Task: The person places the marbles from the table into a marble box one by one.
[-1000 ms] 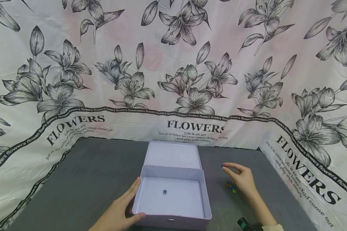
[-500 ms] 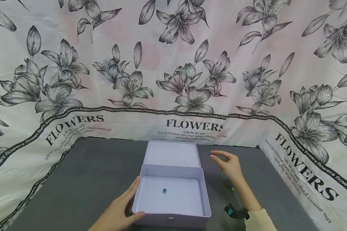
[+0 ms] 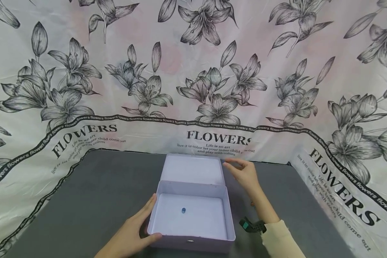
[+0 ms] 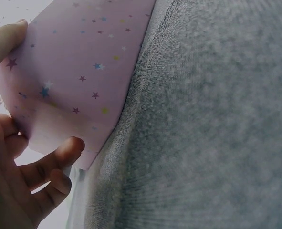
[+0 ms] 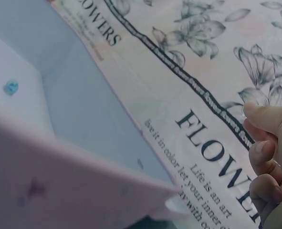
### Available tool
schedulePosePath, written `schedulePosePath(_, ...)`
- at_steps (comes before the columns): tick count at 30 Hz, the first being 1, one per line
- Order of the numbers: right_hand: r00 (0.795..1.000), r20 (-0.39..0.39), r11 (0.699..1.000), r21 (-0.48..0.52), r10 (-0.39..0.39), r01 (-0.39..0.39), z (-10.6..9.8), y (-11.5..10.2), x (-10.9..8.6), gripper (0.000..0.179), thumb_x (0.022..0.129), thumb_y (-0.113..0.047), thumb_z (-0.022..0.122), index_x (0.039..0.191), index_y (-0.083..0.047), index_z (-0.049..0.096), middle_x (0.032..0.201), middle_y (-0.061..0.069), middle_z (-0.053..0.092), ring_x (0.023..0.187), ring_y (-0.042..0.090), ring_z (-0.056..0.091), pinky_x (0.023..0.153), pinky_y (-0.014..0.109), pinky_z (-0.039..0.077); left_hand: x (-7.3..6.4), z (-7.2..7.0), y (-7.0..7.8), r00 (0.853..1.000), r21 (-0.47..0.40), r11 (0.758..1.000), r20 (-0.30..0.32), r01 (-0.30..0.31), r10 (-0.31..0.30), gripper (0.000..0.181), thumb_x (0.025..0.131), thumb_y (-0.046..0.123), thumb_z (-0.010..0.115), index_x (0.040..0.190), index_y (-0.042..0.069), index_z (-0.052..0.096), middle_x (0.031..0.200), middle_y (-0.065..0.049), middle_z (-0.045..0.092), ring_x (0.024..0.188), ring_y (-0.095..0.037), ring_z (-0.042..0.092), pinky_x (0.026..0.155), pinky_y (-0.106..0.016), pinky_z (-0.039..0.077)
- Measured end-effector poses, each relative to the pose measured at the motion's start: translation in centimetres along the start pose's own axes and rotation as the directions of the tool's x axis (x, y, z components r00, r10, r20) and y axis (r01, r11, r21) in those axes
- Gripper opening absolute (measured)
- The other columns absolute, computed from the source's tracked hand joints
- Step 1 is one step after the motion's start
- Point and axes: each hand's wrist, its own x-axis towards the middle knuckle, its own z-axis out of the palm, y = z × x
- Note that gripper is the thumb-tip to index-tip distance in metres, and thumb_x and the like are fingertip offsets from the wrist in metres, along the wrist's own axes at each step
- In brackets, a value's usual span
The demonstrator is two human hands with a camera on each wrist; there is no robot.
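A small blue glass marble point(image 3: 184, 210) lies on the white floor of a metal box point(image 3: 193, 243), whose lid point(image 3: 192, 168) is tipped back. In the left wrist view the box's pink outside carries printed stars. My left hand point(image 3: 132, 227) holds the box's front left corner, thumb at the front and fingers along the side. Beside the lid's right edge my right hand point(image 3: 245, 175) is raised, its thumb and index finger pinching another small blue marble point(image 3: 224, 163), mostly covered by the fingertips. In the right wrist view that marble can hardly be made out.
An orange marble point(image 3: 252, 204) peeks out beside my right forearm, which hides the other marbles there. Everything stands on a grey cloth-covered table point(image 3: 109, 186). A flower-printed curtain point(image 3: 142, 139) rises along the back and both sides.
My right hand has travelled up and leftward from near the loose marbles to beside the lid, still pinching the blue marble. The left hand and box stay put.
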Motion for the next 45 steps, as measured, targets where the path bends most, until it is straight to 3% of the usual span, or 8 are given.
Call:
schedulePosePath(3, 1.000, 0.022, 0.999, 0.039, -0.021, 0.020, 0.7, -0.6, 0.5, 0.030, 0.097, -0.018, 0.081, 0.120, 0.001, 0.078, 0.078, -0.007, 0.071, 0.044, 0.004, 0.036, 0.044, 0.020, 0.032, 0.1, 0.0, 0.0, 1.000, 0.009, 1.000, -0.010, -0.010, 0.010, 0.106, 0.090, 0.056, 0.081, 0.171, 0.022, 0.023, 0.176, 0.004, 0.024, 0.153, -0.028, 0.038, 0.113, -0.054, 0.048)
schedulePosePath(6, 0.997, 0.057, 0.996, 0.079, -0.054, 0.049, 1.6, -1.0, 0.8, 0.028, 0.096, -0.012, 0.080, 0.120, 0.003, 0.077, 0.101, -0.005, 0.079, 0.042, 0.004, 0.034, 0.044, 0.019, 0.033, 0.0, 0.0, -0.1, 0.999, 0.028, 0.999, -0.027, -0.037, 0.037, 0.106, 0.089, 0.054, 0.082, 0.170, 0.019, 0.025, 0.175, 0.002, 0.026, 0.152, -0.028, 0.039, 0.111, -0.053, 0.050)
schedulePosePath(11, 0.995, 0.093, 0.994, 0.099, -0.047, 0.038, 3.0, -1.6, 1.2, 0.028, 0.097, -0.016, 0.080, 0.120, -0.001, 0.079, 0.085, 0.002, 0.077, 0.043, 0.005, 0.032, 0.046, 0.020, 0.032, 0.0, 0.1, -0.3, 0.997, 0.051, 0.997, -0.042, -0.066, 0.069, 0.105, 0.088, 0.054, 0.083, 0.170, 0.017, 0.027, 0.175, 0.001, 0.028, 0.152, -0.026, 0.040, 0.109, -0.052, 0.051)
schedulePosePath(15, 0.993, 0.113, 0.996, 0.091, -0.026, 0.015, 4.1, -2.2, 1.7, 0.027, 0.097, -0.019, 0.080, 0.120, -0.006, 0.080, 0.103, 0.006, 0.078, 0.046, 0.006, 0.035, 0.049, 0.021, 0.034, 0.1, 0.1, -0.4, 0.998, 0.042, 0.998, -0.036, -0.055, 0.057, 0.105, 0.089, 0.055, 0.082, 0.170, 0.018, 0.027, 0.175, 0.002, 0.028, 0.153, -0.025, 0.039, 0.110, -0.051, 0.051)
schedulePosePath(24, 0.968, 0.249, 0.999, 0.047, -0.035, 0.024, 6.5, -3.2, 2.2, 0.026, 0.097, -0.021, 0.080, 0.120, -0.009, 0.080, 0.107, 0.005, 0.078, 0.050, 0.009, 0.041, 0.048, 0.023, 0.031, 0.0, 0.1, -0.2, 0.998, 0.027, 0.999, -0.037, -0.042, 0.043, 0.104, 0.088, 0.055, 0.082, 0.170, 0.018, 0.028, 0.174, -0.001, 0.029, 0.152, -0.026, 0.039, 0.110, -0.050, 0.051)
schedulePosePath(30, 0.906, 0.417, 0.996, 0.073, -0.075, 0.049, 7.6, -3.2, 2.7, 0.020, 0.096, -0.016, 0.080, 0.115, -0.011, 0.082, 0.126, 0.007, 0.075, 0.051, 0.008, 0.039, 0.051, 0.023, 0.034, 0.1, 0.1, -0.1, 0.999, 0.020, 0.999, -0.033, -0.035, 0.036, 0.104, 0.088, 0.055, 0.082, 0.169, 0.017, 0.029, 0.174, 0.001, 0.030, 0.152, -0.026, 0.040, 0.111, -0.047, 0.051)
schedulePosePath(37, 0.795, 0.597, 0.994, 0.077, -0.106, 0.075, 9.0, -3.3, 2.8, 0.020, 0.098, -0.013, 0.077, 0.116, -0.006, 0.081, 0.114, 0.005, 0.076, 0.053, 0.008, 0.038, 0.051, 0.024, 0.032, 0.2, 0.1, 0.0, 1.000, -0.023, 0.999, 0.011, 0.029, -0.029, 0.105, 0.088, 0.056, 0.082, 0.170, 0.019, 0.027, 0.174, -0.001, 0.027, 0.153, -0.028, 0.039, 0.113, -0.047, 0.049)
schedulePosePath(45, 0.760, 0.643, 0.996, 0.050, -0.090, 0.075, 10.4, -3.3, 2.1, 0.018, 0.096, -0.015, 0.080, 0.114, -0.009, 0.083, 0.102, -0.001, 0.077, 0.050, 0.010, 0.037, 0.051, 0.024, 0.034, 0.5, -0.2, 0.3, 0.994, -0.044, 0.995, 0.069, 0.089, -0.086, 0.106, 0.090, 0.059, 0.079, 0.170, 0.016, 0.024, 0.176, 0.002, 0.021, 0.154, -0.030, 0.037, 0.114, -0.055, 0.046)
